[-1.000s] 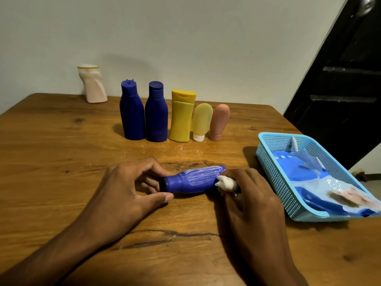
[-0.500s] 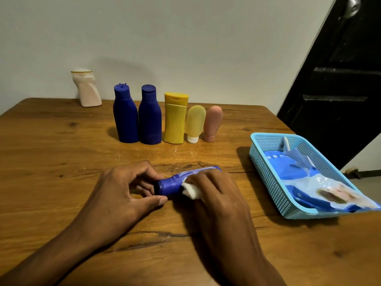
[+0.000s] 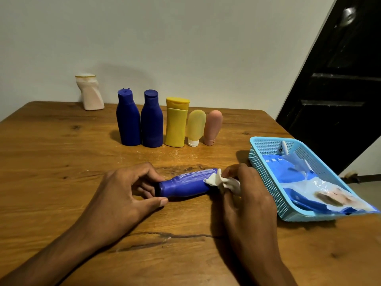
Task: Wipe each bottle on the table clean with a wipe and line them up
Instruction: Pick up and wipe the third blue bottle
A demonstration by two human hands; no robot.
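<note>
A small blue bottle (image 3: 185,183) lies on its side on the wooden table (image 3: 51,162), cap end to the left, its surface streaked wet. My left hand (image 3: 127,190) grips its cap end between thumb and fingers. My right hand (image 3: 245,195) pinches a crumpled white wipe (image 3: 220,181) against the bottle's base end. Behind them stands a row: two tall blue bottles (image 3: 128,118) (image 3: 152,119), a yellow bottle (image 3: 177,122), a pale yellow tube (image 3: 195,127) and a pink tube (image 3: 213,126), both on their caps.
A cream bottle (image 3: 90,92) stands alone at the back left by the wall. A light blue mesh basket (image 3: 266,172) at the right holds a blue wipes packet (image 3: 305,182). A dark door (image 3: 338,89) is beyond the table's right edge.
My right hand has slid the wipe from the bottle's neck back to its base end, uncovering the wet body. The left hand has kept its hold on the cap end.
</note>
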